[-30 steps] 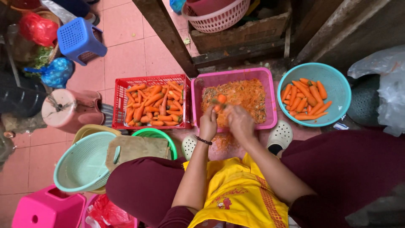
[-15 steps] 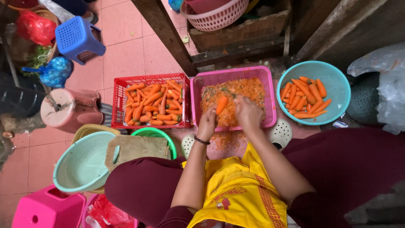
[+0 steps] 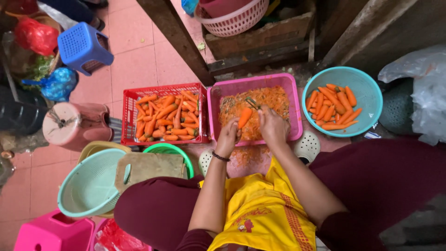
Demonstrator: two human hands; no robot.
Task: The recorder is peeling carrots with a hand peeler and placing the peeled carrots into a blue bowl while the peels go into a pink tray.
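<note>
Head view: our left hand (image 3: 228,137) pinches the lower end of a carrot (image 3: 244,117), fingers closed around it. Our right hand (image 3: 273,126) grips a peeler (image 3: 252,102), fingers curled tight, its blade at the carrot's top. Both work over the pink tub (image 3: 293,93) of peelings. We note a red crate (image 3: 130,116) of carrots left, a teal basket (image 3: 371,93) of peeled ones right.
</note>
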